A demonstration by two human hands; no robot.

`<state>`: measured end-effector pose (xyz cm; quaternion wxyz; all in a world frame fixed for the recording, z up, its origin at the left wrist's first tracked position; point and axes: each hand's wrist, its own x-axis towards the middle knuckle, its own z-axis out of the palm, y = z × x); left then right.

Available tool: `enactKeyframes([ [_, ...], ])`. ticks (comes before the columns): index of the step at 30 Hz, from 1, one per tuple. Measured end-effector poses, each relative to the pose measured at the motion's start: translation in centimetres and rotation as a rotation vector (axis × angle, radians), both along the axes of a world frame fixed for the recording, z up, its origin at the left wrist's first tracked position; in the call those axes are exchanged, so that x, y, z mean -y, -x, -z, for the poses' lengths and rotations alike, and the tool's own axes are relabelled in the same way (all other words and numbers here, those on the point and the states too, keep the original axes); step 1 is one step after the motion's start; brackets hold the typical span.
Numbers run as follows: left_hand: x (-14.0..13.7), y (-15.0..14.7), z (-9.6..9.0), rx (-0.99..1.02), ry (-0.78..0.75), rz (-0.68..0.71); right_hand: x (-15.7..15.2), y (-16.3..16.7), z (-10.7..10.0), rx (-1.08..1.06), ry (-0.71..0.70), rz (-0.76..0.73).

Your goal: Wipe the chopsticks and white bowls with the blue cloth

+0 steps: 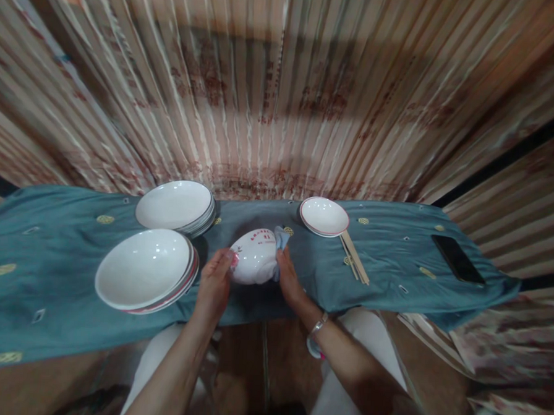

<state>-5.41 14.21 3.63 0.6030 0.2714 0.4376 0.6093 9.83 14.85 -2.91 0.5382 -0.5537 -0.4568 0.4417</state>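
Note:
Between my two hands is a white bowl with red lettering and a red flower print, tilted so that its outside faces me. My left hand grips its left edge, fingers closed. On the other side my right hand is closed on a light blue-grey cloth, which it presses against the bowl's right edge. Part of the cloth is hidden behind the bowl and my fingers. A bracelet circles my right wrist.
Left of the bowl stand a front stack of white bowls and a rear stack of white plates. To the right are small red-rimmed dishes, wooden chopsticks and a black phone. A teal patterned cloth covers the table before a curtain.

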Motion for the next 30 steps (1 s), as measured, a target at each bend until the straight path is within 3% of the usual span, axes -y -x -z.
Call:
enactKeyframes([
  [4, 0.0, -0.1, 0.4, 0.043, -0.011, 0.009, -0.3, -0.3, -0.1, -0.021, -0.017, 0.025],
  [11, 0.1, -1.5, 1.6, 0.043, -0.024, 0.030, -0.6, -1.7, -3.5, 0.015, -0.092, -0.026],
  [16, 0.1, -1.8, 2.3, -0.019, -0.048, 0.023, -0.9, -2.3, -3.6, 0.058, -0.147, -0.023],
  [23, 0.1, -0.5, 1.1, -0.256, -0.153, -0.035, -1.0, -2.6, -3.4, 0.209, -0.231, -0.097],
  [30, 0.9, -0.5, 0.1, -0.231, -0.169, 0.056, 0.5, -2.1, -5.7, 0.547, -0.426, -0.219],
])
